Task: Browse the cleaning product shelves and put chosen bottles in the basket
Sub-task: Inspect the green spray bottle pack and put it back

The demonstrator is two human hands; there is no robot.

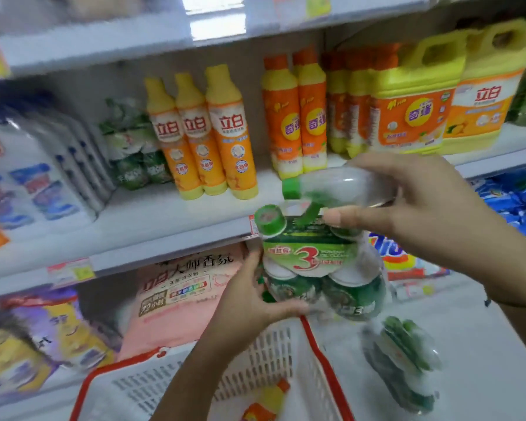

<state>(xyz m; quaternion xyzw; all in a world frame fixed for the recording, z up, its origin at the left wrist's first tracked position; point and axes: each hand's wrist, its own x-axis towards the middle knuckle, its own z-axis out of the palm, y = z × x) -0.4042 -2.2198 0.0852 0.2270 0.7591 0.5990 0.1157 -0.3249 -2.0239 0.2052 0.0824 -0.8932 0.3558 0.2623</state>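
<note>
Green bottle multipack held above basket rim: left hand grips its lower side, right hand grasps the spray top.

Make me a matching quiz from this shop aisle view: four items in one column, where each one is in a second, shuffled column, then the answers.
Items
1. green shrink-wrapped three-bottle pack
2. small yellow and orange bottle
3. left-hand large yellow handled jug
4. pink soft bag

Places
A. lying in the white slotted basket with a red rim
B. gripped by the left hand and right hand
C. on the lower shelf, left of the left hand
D. standing towards the right end of the middle shelf

Pairs: 1-B, 2-A, 3-D, 4-C
</note>
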